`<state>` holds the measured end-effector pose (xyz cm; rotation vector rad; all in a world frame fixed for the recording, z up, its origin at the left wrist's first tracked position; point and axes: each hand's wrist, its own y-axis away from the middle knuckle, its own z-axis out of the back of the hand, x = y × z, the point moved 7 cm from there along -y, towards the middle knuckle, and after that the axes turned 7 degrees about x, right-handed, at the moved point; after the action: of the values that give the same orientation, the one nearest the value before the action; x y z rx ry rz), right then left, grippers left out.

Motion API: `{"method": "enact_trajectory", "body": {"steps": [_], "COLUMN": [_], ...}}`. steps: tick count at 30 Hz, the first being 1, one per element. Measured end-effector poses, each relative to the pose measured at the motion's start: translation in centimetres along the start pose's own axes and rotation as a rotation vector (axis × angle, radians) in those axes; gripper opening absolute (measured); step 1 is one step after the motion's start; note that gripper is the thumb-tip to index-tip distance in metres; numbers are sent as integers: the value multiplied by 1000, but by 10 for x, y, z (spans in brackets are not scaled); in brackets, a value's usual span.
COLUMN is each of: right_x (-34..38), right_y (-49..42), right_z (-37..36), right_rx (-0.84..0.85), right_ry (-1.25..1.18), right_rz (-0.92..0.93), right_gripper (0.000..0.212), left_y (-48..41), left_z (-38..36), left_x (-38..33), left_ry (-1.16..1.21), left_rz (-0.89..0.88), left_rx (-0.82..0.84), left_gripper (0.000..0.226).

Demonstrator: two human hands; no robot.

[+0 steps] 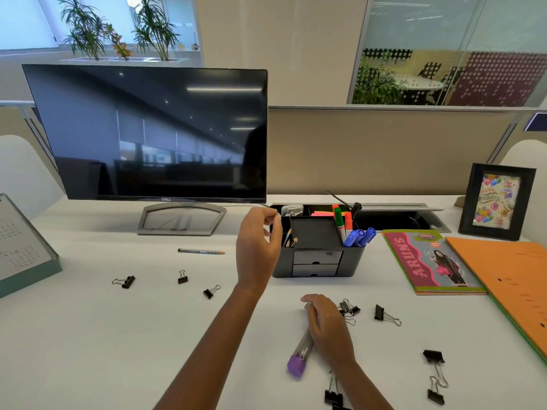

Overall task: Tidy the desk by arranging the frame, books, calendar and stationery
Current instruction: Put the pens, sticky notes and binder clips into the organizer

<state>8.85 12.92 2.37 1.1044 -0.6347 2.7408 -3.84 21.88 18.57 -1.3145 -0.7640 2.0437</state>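
My left hand [257, 247] hovers at the left side of the black desk organizer [316, 261], fingers loosely curled above the pencil slot, with nothing visible in them. My right hand [328, 327] lies low on the desk, its fingers curled over a clear tube with a purple cap [297, 362]. A loose pencil [201, 251] lies in front of the monitor. Several black binder clips are scattered about, among them a binder clip [182, 277] on the left and a binder clip [384, 315] on the right. The photo frame [497, 201] stands at the back right. A pink book [429, 261] and an orange folder [509, 279] lie right. The desk calendar [20, 247] stands far left.
A dark monitor [154, 134] on a grey stand fills the back left. Behind the organizer, an open cable tray [399, 220] runs along the beige partition. Markers and sticky notes fill the organizer's compartments.
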Motion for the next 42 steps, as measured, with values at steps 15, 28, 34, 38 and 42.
{"method": "enact_trajectory", "body": {"steps": [15,28,34,38,42], "right_x": [-4,-8,-10,-10,-10], "right_y": [-2,-3,-4,-3,-3], "right_z": [-1,-3,-2,-2,-3], "right_rx": [-7,-5,-13,-14,-11], "right_ry": [-45,-63,-70,-71,-74], "right_rz": [-13,-58,-70,-68,-77], "right_gripper": [40,41,43,43,35], "left_y": [10,39,40,44,33], "left_z": [-21,1,-4,-10,-11], "left_x": [87,196,193,187,162], "left_ry": [-181,-673,-693,-688,-584], "left_rz": [260,579,456,324,193], "left_rx": [315,711,659,658,516], "left_gripper": [19,39,17,10,16]}}
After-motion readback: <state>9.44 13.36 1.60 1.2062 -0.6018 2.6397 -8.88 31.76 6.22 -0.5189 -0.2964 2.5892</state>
